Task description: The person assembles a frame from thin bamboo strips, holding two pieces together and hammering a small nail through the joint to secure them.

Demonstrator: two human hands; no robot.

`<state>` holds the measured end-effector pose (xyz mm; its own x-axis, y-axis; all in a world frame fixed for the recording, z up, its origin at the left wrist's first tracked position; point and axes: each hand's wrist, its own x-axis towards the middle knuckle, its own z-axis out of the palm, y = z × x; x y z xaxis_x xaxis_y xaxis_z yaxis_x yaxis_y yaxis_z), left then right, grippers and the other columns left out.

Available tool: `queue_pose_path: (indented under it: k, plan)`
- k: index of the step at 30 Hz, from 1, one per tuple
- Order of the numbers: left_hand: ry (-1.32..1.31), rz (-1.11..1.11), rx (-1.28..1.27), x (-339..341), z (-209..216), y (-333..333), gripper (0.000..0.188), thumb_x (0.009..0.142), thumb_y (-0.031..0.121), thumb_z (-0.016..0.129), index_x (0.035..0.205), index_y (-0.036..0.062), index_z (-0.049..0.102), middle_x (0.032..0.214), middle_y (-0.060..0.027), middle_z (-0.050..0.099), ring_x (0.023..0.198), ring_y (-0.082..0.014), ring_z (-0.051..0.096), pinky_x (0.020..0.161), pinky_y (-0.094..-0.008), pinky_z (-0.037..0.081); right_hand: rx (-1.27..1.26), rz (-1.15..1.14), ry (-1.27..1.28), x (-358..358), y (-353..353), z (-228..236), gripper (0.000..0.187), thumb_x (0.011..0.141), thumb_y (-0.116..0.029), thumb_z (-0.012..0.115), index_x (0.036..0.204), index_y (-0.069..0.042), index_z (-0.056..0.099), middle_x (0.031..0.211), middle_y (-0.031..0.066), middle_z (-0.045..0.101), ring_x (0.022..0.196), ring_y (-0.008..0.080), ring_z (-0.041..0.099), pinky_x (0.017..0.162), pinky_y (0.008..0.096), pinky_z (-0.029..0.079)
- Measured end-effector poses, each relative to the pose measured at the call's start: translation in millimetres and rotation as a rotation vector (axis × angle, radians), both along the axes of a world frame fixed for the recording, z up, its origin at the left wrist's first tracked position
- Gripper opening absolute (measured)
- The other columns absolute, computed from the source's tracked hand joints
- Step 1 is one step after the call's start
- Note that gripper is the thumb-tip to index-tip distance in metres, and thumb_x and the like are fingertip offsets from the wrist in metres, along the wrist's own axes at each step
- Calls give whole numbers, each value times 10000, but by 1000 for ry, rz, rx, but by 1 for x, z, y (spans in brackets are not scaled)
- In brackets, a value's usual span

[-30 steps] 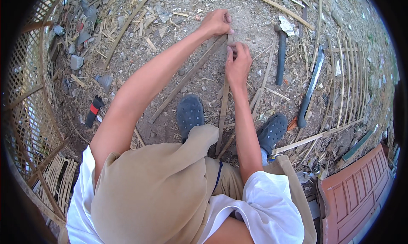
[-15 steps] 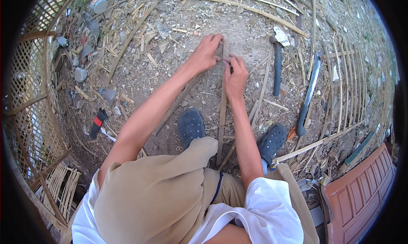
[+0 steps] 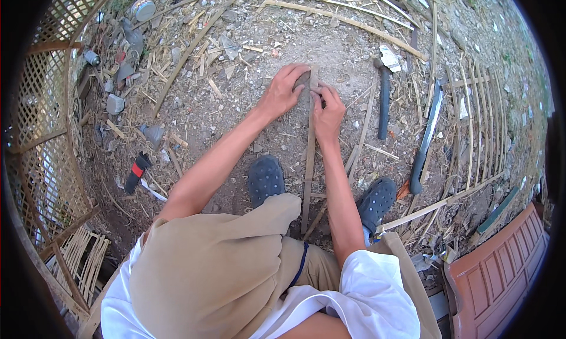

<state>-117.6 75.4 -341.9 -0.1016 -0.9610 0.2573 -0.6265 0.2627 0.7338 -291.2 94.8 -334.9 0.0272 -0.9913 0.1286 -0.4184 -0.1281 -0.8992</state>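
A long flat wooden strip [image 3: 310,156] lies on the ground, running from between my shoes up to my hands. My left hand [image 3: 284,91] is at the left of its far end, fingers bent and thumb curled in, around a dark patch that may be shadow. On the other side, my right hand [image 3: 328,112] pinches with thumb and forefinger at the strip's right edge. Whatever is between the fingertips of either hand is too small to make out.
Right of my hands lie a dark-handled hammer [image 3: 384,103] and a long-bladed knife [image 3: 428,135]. Beyond is a slatted wooden frame [image 3: 480,123]. A lattice panel [image 3: 44,109] stands left, near a black-and-red object [image 3: 137,172]. A brown panel [image 3: 498,274] is at lower right.
My left hand has come nearer to me, its fingers more rounded beside the strip. My right hand keeps its pinch, almost in place. The view has shifted slightly.
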Motion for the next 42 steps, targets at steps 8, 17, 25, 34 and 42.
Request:
queue_pose_path:
  k: [8,17,25,34,42]
  plan:
    - [141,56,81,-5,-3,5,528,865,-95,763,1377,23,712,1377,-173,733,1312,-403,668,1118,-480,551,-4,-1,29,2,-3,-4,142,989,-4,737,1120,22,788,1240,209,781,1004,357,783,855,415,615]
    - [63,45,-51,-10,-14,6,533,852,-117,733,1366,21,716,1433,-148,734,1287,-384,673,1114,-485,546,13,17,25,-4,-5,-1,146,976,1,753,1113,25,796,1236,205,790,850,300,764,763,381,601]
    - [60,21,-61,-7,-15,7,490,879,-112,689,1350,20,721,1448,-137,724,1242,-361,671,1106,-467,549,50,35,29,-8,-5,-5,144,956,18,780,1092,9,826,1219,142,810,798,165,723,726,323,587]
    - [96,23,-32,-6,-13,8,520,872,-116,708,1371,30,723,1480,-118,721,1250,-363,683,1106,-474,555,39,13,-5,-3,-5,-6,161,951,3,787,1105,-3,832,1233,168,805,811,234,765,727,347,604]
    - [42,18,-66,-6,-12,8,504,873,-125,701,1358,11,724,1471,-112,727,1207,-358,684,1066,-465,571,30,21,-18,-2,-6,-7,155,957,21,775,1100,-1,831,1234,164,797,860,246,776,735,349,610]
